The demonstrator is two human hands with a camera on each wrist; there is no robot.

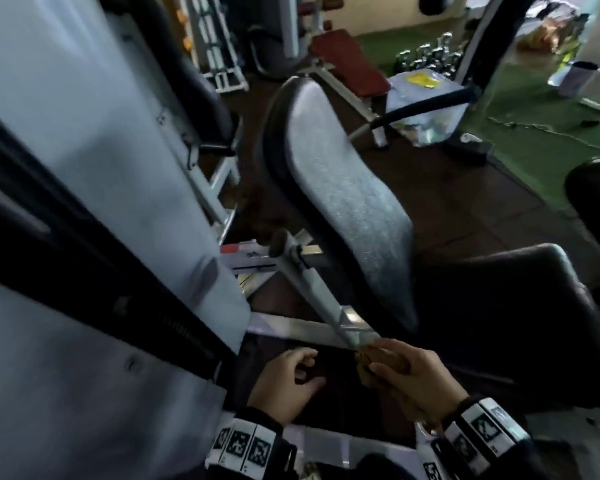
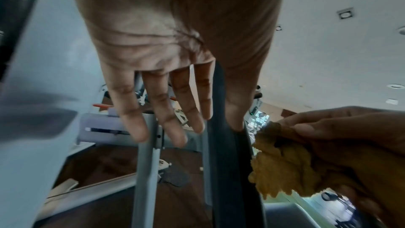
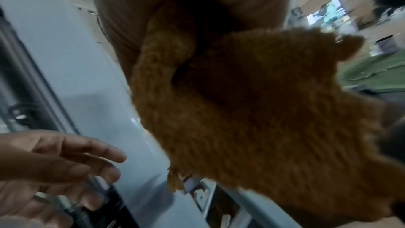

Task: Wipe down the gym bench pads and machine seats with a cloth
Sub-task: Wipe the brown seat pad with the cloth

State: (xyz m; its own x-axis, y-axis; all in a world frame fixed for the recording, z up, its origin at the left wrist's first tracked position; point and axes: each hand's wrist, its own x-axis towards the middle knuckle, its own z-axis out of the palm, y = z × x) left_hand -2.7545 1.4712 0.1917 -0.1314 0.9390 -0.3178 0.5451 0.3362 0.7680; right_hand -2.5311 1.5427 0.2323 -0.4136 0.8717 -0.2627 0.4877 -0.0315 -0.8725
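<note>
An orange-brown fluffy cloth [image 1: 383, 362] is bunched in my right hand [image 1: 413, 379], low in the head view, close to the near end of a grey and black machine back pad [image 1: 347, 206]. The cloth [image 3: 252, 110] fills the right wrist view, and the cloth [image 2: 282, 162] shows at the right of the left wrist view. My left hand [image 1: 288, 379] hangs just left of it with relaxed fingers [image 2: 162, 103], holding nothing. A black seat pad [image 1: 520, 306] lies to the right of the back pad.
A pale grey machine shroud [image 1: 84, 168] with a black strap fills the left side. A white steel frame tube [image 1: 312, 285] runs between my hands and the back pad. Farther off stand a red bench [image 1: 347, 60], chrome dumbbells [image 1: 426, 53] and green turf [image 1: 541, 133].
</note>
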